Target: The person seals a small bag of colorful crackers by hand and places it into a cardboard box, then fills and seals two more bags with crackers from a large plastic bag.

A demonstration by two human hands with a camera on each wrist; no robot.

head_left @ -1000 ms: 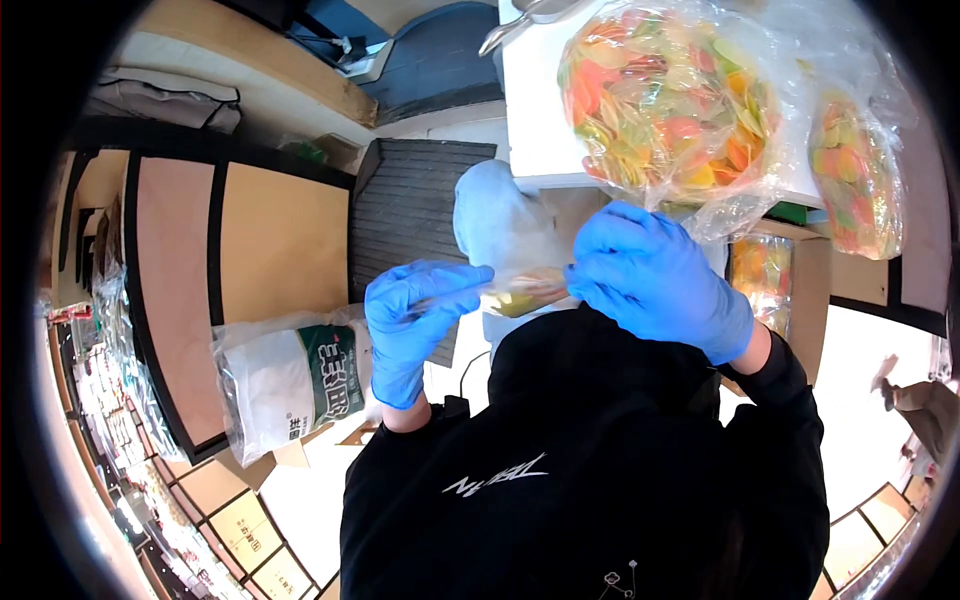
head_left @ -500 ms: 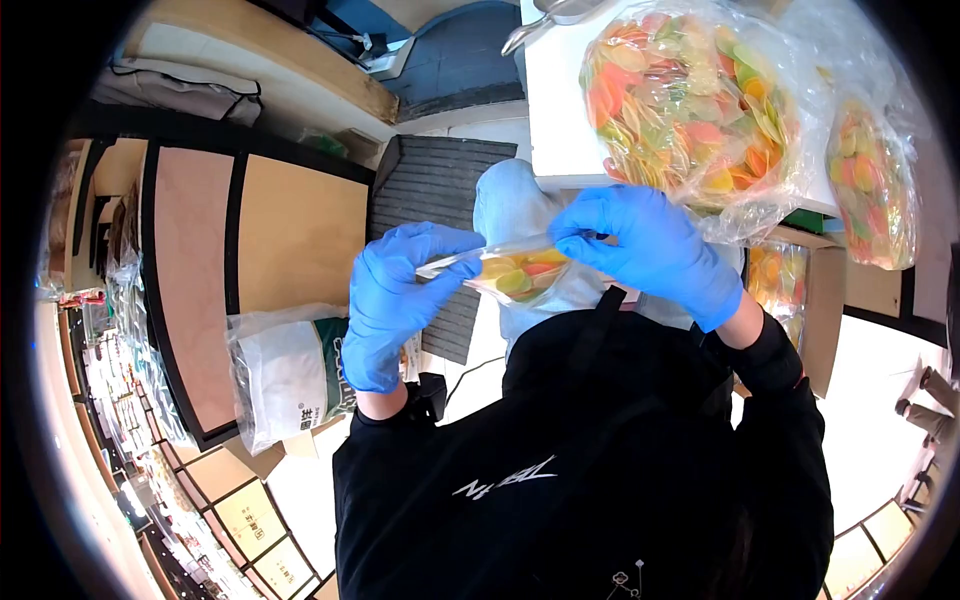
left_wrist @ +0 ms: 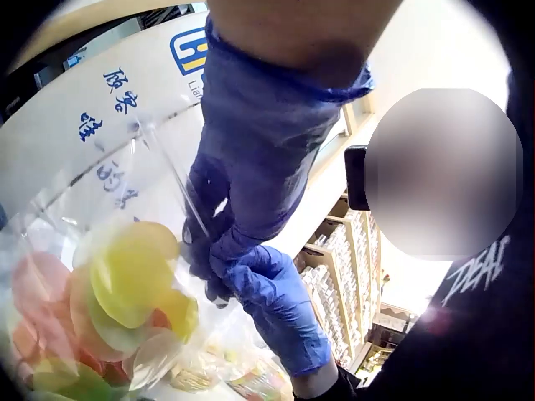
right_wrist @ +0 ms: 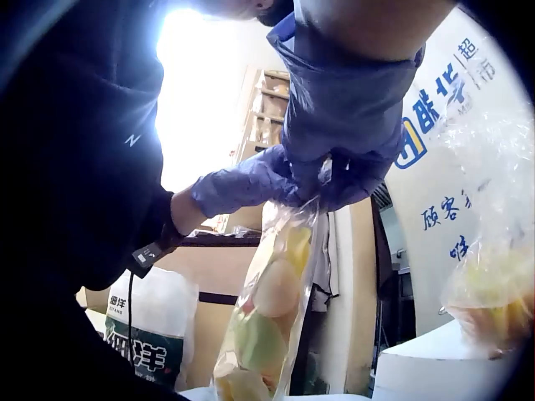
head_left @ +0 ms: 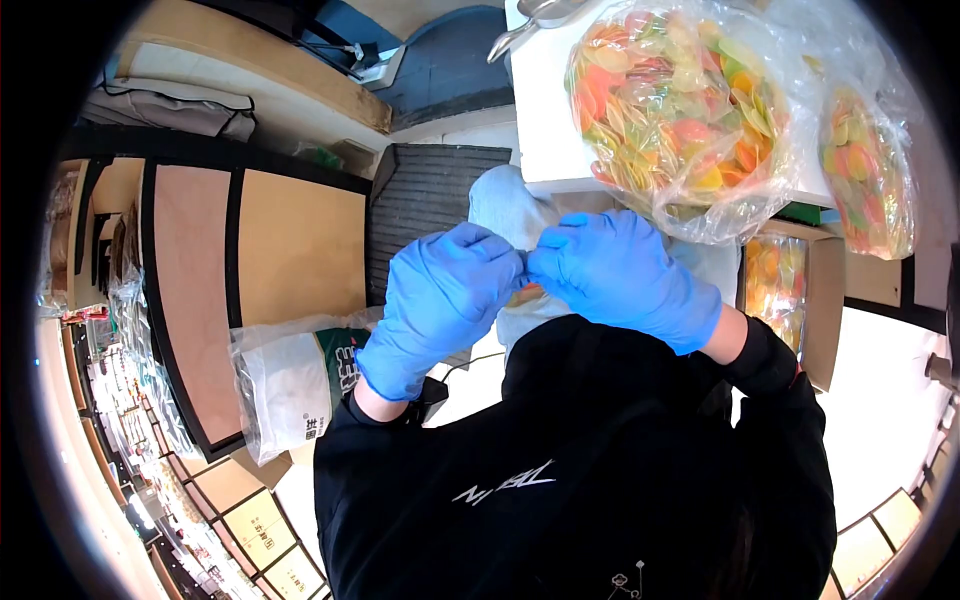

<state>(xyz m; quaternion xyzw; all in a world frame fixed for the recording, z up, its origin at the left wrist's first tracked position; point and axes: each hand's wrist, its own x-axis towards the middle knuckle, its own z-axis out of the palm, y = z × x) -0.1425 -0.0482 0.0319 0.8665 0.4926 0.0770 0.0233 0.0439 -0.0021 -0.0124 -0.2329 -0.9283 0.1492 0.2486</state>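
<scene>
Right wrist view: small clear bag of coloured discs (right_wrist: 269, 322) hangs slightly tilted, top edge pinched in the curled fingers of left hand (right_wrist: 242, 184) and right hand (right_wrist: 344, 117). Open gap between it and white bench (right_wrist: 447, 368). Head view: hands above lap (head_left: 497, 200); large bag (head_left: 680, 110) overhangs bench edge.

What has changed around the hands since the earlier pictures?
The blue-gloved left hand has moved rightward, in to the blue-gloved right hand; their fingers now meet at the top of the small clear plastic bag of coloured discs. Neither visibly let go. The large clear bag of coloured discs stayed on the white tabletop.
</scene>
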